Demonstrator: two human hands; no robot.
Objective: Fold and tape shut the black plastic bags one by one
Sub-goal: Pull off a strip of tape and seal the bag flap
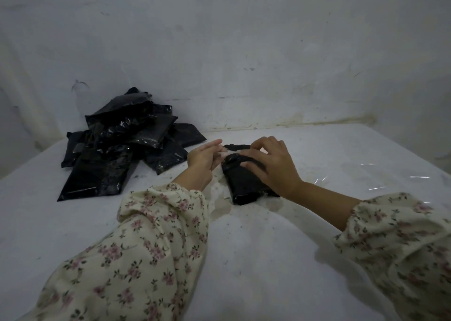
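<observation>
A folded black plastic bag lies on the white table in the middle of the view. My right hand rests on top of it, thumb and curled fingers pressing its folded far end. My left hand is at the bag's left side and pinches a strip of clear tape that runs to the fold. A pile of black bags sits at the back left against the wall.
A grey wall stands close behind the table. Clear plastic film glints on the table at the right. A stain marks the surface just in front of the held bag.
</observation>
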